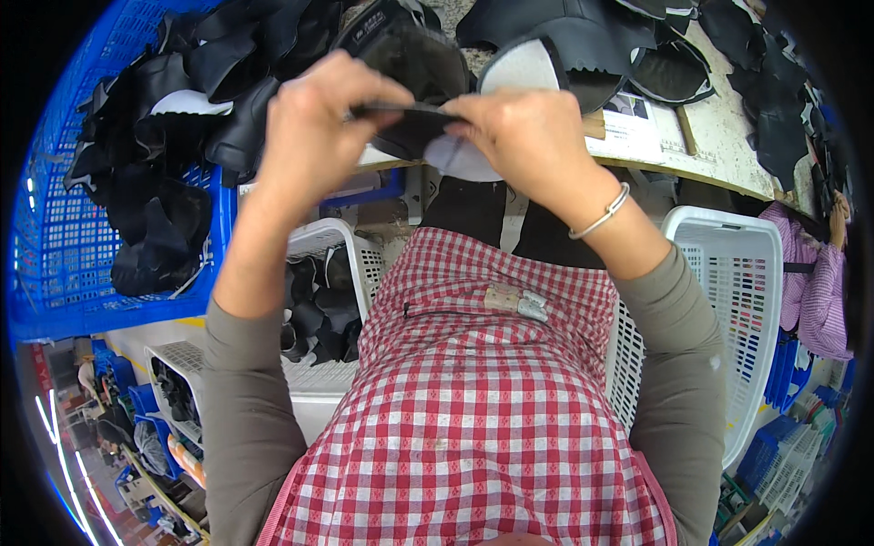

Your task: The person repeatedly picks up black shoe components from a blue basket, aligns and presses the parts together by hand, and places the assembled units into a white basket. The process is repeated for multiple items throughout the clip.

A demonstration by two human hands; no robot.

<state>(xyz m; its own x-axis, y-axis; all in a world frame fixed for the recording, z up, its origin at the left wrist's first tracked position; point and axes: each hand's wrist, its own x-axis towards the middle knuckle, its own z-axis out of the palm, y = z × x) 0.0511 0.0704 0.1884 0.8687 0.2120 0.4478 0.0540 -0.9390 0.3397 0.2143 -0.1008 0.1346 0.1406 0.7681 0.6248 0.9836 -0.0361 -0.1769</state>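
Thin black curved leather-like piece (411, 136) at 3 o'clock from left hand (317, 114), 9 o'clock from right hand (533, 127); long axis roughly 9-to-3. Both grips clamped on its ends, left seemingly so, fingers blurred. Neither hand clearly nearer.

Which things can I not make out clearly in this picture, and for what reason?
Head view:
Left hand: outline blurred.
Black piece: gripped parts covered by left and right hand.
Right-side white basket: partly behind the right sleeve.
Co-worker: cut off by the dark picture rim.
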